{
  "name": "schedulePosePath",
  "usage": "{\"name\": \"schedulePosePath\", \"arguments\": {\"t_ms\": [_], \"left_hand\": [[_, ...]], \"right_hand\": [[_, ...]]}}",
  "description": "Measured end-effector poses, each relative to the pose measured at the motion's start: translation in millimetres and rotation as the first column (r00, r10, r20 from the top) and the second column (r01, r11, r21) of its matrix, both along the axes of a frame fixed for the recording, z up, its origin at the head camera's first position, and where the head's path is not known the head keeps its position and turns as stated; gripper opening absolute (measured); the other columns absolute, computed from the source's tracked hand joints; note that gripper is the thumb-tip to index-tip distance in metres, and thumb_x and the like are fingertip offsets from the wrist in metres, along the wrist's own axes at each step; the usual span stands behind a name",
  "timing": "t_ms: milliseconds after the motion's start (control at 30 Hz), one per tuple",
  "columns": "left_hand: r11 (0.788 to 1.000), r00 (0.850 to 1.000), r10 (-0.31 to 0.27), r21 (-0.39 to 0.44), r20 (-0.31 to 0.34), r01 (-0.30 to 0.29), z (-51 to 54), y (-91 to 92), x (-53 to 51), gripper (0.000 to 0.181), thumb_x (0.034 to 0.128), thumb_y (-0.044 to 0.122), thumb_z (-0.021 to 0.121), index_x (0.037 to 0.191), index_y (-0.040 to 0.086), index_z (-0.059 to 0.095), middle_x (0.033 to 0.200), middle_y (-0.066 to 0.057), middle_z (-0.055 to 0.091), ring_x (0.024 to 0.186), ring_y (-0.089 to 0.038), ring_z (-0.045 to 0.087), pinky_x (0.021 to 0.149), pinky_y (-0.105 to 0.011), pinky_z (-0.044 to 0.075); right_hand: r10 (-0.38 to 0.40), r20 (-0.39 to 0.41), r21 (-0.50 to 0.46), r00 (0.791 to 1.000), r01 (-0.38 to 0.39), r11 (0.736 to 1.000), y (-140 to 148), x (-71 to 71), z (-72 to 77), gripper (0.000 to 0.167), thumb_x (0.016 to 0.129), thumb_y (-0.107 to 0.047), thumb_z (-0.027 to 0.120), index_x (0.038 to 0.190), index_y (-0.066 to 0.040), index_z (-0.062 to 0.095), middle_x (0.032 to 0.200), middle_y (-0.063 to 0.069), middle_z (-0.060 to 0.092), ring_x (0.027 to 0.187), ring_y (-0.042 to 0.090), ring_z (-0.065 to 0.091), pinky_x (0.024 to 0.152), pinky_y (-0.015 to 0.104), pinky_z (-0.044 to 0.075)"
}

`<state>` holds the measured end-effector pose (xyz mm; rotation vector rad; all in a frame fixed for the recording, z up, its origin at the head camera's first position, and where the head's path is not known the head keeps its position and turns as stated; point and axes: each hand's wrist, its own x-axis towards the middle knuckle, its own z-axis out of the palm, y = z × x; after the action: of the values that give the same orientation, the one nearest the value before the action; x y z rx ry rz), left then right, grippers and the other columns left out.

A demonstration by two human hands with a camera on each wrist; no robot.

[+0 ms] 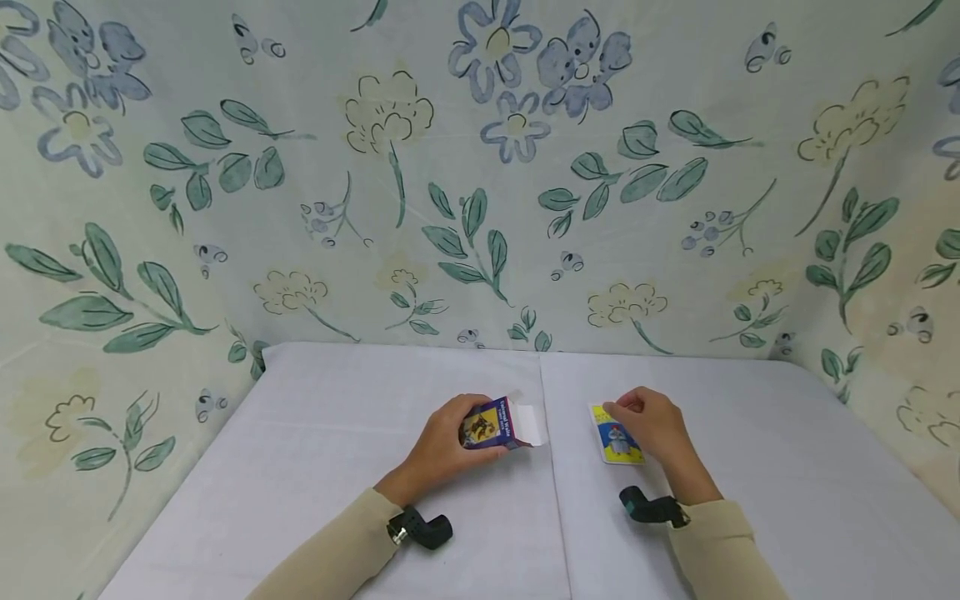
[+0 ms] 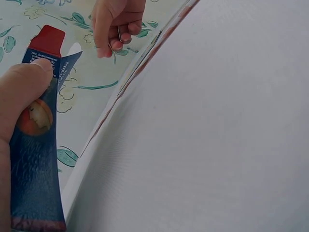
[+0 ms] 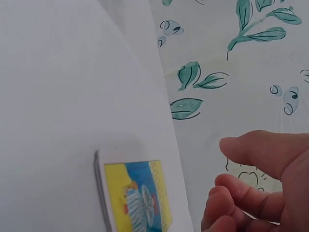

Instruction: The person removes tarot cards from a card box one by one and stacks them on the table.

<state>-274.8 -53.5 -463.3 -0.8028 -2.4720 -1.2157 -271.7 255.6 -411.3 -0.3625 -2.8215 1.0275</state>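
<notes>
My left hand (image 1: 442,442) grips a dark blue card box (image 1: 487,425) labelled "Universal Waite", holding it above the table. The box's end flap hangs open toward the right, its white inside showing. In the left wrist view the thumb (image 2: 29,87) lies along the side of the box (image 2: 36,164). A small stack of cards (image 3: 140,198) lies on the table, its top card yellow and blue with a pictured figure. My right hand (image 1: 656,425) hovers beside this stack, fingers loosely bent. In the right wrist view, thumb and fingers stand apart with nothing between them.
A white cloth covers the table (image 1: 315,467), with a crease (image 1: 555,500) running between the two hands. Flower-patterned fabric (image 1: 465,217) rises behind the table and along its sides. Each wrist carries a black camera (image 1: 427,529).
</notes>
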Motion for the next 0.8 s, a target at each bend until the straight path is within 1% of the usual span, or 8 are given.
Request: {"name": "schedulePosePath", "arguments": {"t_ms": [67, 167, 300, 333, 433, 567, 667, 800], "left_hand": [[1.0, 1.0, 0.0, -0.001, 0.0, 0.0, 0.4, 0.0, -0.1, 0.075, 0.0749, 0.06, 0.073, 0.132, 0.016, 0.052, 0.126, 0.007, 0.056, 0.107, -0.006, 0.05, 0.091, -0.031, 0.048], [1.0, 1.0, -0.001, -0.003, 0.001, 0.001, 1.1, 0.3, 0.0, 0.076, 0.0749, 0.06, 0.073, 0.132, 0.016, 0.052, 0.126, 0.007, 0.056, 0.107, -0.006, 0.05, 0.091, -0.031, 0.048], [1.0, 1.0, -0.004, -0.002, 0.016, 0.004, 2.5, 0.4, 1.3, 0.076, 0.0749, 0.06, 0.074, 0.133, 0.015, 0.052, 0.126, 0.007, 0.056, 0.107, -0.006, 0.05, 0.092, -0.031, 0.047], [1.0, 1.0, -0.004, -0.001, 0.019, 0.004, 2.7, 0.2, 1.7, 0.076, 0.0749, 0.059, 0.074, 0.133, 0.015, 0.052, 0.126, 0.007, 0.056, 0.107, -0.006, 0.05, 0.092, -0.031, 0.047], [1.0, 1.0, -0.007, 0.002, 0.02, 0.007, 2.8, -0.3, 2.8, 0.075, 0.0752, 0.059, 0.074, 0.133, 0.015, 0.052, 0.126, 0.007, 0.056, 0.107, -0.007, 0.05, 0.091, -0.031, 0.047], [1.0, 1.0, -0.017, 0.004, 0.01, 0.017, 2.5, -0.1, 2.1, 0.076, 0.0755, 0.058, 0.074, 0.133, 0.015, 0.052, 0.126, 0.007, 0.056, 0.107, -0.007, 0.051, 0.091, -0.031, 0.048], [1.0, 1.0, -0.019, 0.001, 0.005, 0.019, 2.1, 0.0, 1.2, 0.077, 0.0754, 0.06, 0.073, 0.134, 0.014, 0.052, 0.126, 0.007, 0.056, 0.107, -0.007, 0.051, 0.091, -0.031, 0.048], [1.0, 1.0, -0.016, 0.001, 0.003, 0.016, 1.9, -0.1, 0.6, 0.078, 0.075, 0.061, 0.073, 0.134, 0.014, 0.052, 0.126, 0.008, 0.056, 0.106, -0.007, 0.051, 0.09, -0.031, 0.048]], "right_hand": [[0.025, 0.001, -0.004, 1.0, -0.025, 1.0, -1, -1.0, 1.2, 0.039, 0.089, -0.036, 0.066, 0.105, -0.001, 0.058, 0.095, 0.016, 0.056, 0.09, 0.03, 0.052, 0.073, 0.038, 0.051], [0.049, -0.031, 0.024, 0.998, -0.048, 0.999, 11, -20.0, -23.0, 0.046, 0.089, -0.049, 0.064, 0.105, -0.007, 0.059, 0.096, 0.012, 0.057, 0.089, 0.027, 0.053, 0.073, 0.035, 0.05], [0.079, -0.076, 0.051, 0.994, -0.075, 0.996, 24, -44.6, -55.5, 0.054, 0.083, -0.063, 0.062, 0.104, -0.013, 0.06, 0.096, 0.007, 0.058, 0.087, 0.024, 0.054, 0.068, 0.03, 0.05], [0.086, -0.078, 0.039, 0.993, -0.083, 0.996, 21, -42.2, -51.5, 0.054, 0.082, -0.063, 0.063, 0.104, -0.013, 0.06, 0.096, 0.008, 0.059, 0.087, 0.024, 0.054, 0.066, 0.029, 0.05], [0.128, -0.077, -0.002, 0.989, -0.128, 0.992, 5, -25.7, -26.7, 0.053, 0.084, -0.058, 0.065, 0.103, -0.009, 0.06, 0.094, 0.011, 0.059, 0.085, 0.027, 0.053, 0.064, 0.029, 0.049], [0.14, -0.088, -0.049, 0.986, -0.145, 0.988, -18, -2.1, 5.8, 0.043, 0.085, -0.045, 0.071, 0.099, -0.005, 0.061, 0.089, 0.012, 0.058, 0.081, 0.026, 0.053, 0.064, 0.037, 0.051], [0.143, -0.086, -0.057, 0.986, -0.148, 0.987, -28, 5.0, 14.7, 0.038, 0.085, -0.041, 0.071, 0.098, -0.006, 0.061, 0.087, 0.009, 0.059, 0.078, 0.023, 0.055, 0.064, 0.036, 0.053], [0.17, -0.055, -0.087, 0.984, -0.175, 0.981, -37, 10.5, 22.6, 0.037, 0.087, -0.039, 0.069, 0.102, -0.006, 0.061, 0.088, 0.009, 0.061, 0.077, 0.022, 0.057, 0.065, 0.028, 0.05]]}}
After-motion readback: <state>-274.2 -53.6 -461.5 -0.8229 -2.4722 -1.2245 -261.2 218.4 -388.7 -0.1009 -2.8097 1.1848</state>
